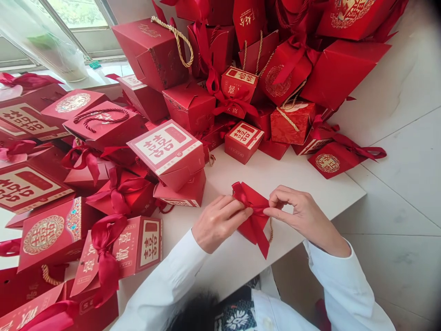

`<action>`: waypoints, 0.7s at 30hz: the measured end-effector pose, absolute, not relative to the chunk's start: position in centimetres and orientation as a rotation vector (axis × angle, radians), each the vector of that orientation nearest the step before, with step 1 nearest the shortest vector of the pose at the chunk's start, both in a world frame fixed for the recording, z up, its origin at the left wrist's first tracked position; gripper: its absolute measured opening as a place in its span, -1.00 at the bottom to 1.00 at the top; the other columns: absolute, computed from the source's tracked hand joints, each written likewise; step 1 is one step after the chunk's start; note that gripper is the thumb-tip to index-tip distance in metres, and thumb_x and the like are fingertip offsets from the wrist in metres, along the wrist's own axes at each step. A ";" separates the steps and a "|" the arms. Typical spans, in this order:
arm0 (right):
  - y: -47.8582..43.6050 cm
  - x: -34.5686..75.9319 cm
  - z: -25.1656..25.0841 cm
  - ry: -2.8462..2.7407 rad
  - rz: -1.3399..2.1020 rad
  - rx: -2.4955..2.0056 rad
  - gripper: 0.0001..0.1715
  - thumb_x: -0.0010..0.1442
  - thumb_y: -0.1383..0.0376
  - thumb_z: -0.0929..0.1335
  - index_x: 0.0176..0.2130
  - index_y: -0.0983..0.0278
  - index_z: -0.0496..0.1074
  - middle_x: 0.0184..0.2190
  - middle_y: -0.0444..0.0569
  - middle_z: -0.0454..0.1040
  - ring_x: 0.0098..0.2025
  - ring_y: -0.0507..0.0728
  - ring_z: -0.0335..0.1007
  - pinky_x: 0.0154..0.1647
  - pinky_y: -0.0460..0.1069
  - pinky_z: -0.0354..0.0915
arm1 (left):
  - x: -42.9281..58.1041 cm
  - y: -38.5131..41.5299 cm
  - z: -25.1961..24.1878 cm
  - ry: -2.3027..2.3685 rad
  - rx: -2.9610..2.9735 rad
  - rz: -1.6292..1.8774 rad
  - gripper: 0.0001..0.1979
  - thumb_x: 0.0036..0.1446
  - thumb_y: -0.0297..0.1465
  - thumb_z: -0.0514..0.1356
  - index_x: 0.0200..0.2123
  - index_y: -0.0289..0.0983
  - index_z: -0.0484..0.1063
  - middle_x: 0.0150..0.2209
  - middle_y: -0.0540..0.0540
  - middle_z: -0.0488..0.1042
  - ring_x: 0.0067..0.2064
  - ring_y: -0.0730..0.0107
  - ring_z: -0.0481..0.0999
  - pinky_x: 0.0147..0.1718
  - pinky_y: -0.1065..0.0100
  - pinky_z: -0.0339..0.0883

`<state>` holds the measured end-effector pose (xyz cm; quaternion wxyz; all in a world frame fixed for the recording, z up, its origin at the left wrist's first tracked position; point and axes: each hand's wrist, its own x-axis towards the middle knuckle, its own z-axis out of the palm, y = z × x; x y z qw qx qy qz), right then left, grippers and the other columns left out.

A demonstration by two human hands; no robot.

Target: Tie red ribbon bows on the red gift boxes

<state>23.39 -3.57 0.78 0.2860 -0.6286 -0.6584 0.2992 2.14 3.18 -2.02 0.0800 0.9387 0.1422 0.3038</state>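
Below centre, left hand (219, 221) and right hand (305, 214) pinch satin ribbon (261, 232) on a red, probably cardboard, gift box (254, 195).

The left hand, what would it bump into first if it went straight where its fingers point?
The red ribbon on the little red box, which the left hand is touching. Beyond that, probably the right hand, though one view can't show whether they're level.

A tiled floor (403, 188) lies below a white table (223, 172) near a bright window (82, 14).
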 end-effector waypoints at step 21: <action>-3.7 21.9 0.2 -1.677 0.708 -1.728 -0.73 0.11 0.43 0.26 -0.57 0.23 0.14 -0.54 -0.18 0.22 -0.49 0.02 0.13 -0.45 -0.07 0.13 | 1.8 4.2 -2.5 0.287 2.831 0.780 -0.72 0.31 -0.53 -0.05 -0.01 -0.34 0.37 -0.35 -0.12 0.43 -0.28 0.37 0.42 -0.41 0.36 0.38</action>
